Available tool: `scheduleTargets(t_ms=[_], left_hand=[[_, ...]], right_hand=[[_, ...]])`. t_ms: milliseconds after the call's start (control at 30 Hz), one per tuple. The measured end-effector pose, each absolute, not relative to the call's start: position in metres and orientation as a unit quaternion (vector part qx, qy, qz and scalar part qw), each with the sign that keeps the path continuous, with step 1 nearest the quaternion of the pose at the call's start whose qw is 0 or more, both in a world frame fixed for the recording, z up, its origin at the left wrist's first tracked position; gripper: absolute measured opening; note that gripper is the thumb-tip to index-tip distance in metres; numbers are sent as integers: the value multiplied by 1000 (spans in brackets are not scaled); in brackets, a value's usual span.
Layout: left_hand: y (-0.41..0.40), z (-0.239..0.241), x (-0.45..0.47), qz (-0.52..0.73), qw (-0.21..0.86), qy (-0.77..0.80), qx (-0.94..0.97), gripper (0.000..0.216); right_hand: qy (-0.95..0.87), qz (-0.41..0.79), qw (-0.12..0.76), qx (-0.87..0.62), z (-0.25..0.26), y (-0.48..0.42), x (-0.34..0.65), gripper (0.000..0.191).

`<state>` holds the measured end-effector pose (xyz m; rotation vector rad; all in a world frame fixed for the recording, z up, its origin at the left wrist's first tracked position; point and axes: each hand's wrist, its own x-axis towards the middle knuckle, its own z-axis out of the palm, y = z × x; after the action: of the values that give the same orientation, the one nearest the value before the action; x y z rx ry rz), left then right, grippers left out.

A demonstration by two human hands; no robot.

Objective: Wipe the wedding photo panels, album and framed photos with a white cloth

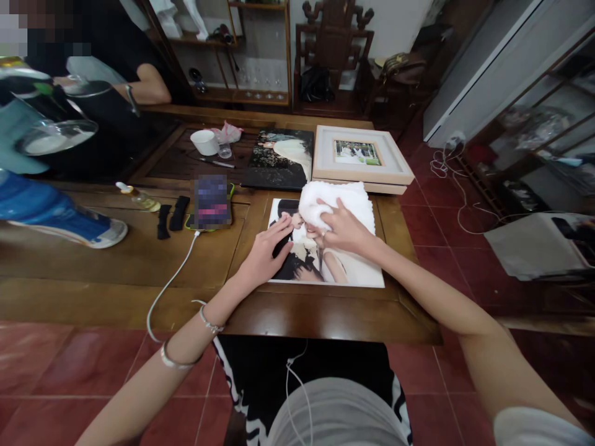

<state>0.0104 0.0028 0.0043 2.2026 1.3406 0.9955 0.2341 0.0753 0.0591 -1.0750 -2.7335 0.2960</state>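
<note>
A large photo print lies flat on the wooden table in front of me. My left hand rests on the print's left part with its fingers stretched out flat, holding nothing. My right hand is closed on a bunched white towel and presses it against the top of the print.
Beyond the print lie a dark photo panel and a pale framed picture. To the left are a phone on a white cable, two black strips, a small bottle and a white cup. Another person sits at the far left.
</note>
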Motion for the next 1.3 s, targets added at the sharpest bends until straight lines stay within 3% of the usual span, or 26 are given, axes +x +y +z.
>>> scheduleTargets(t_ms=[233, 633, 833, 1133, 1300], left_hand=[[2, 4, 11, 361, 187, 477, 779, 43], [2, 7, 11, 354, 193, 480, 779, 45], [3, 5, 10, 353, 185, 467, 789, 46], [3, 6, 10, 357, 186, 469, 786, 44], [3, 5, 10, 361, 186, 466, 786, 44]], right_hand=[[-896, 123, 87, -419, 60, 70, 223, 20], [-951, 169, 50, -254, 61, -73, 250, 8], [-953, 143, 91, -250, 52, -26, 246, 10], [-925, 88, 84, -361, 59, 86, 213, 19], [-911, 90, 95, -392, 55, 76, 210, 21]])
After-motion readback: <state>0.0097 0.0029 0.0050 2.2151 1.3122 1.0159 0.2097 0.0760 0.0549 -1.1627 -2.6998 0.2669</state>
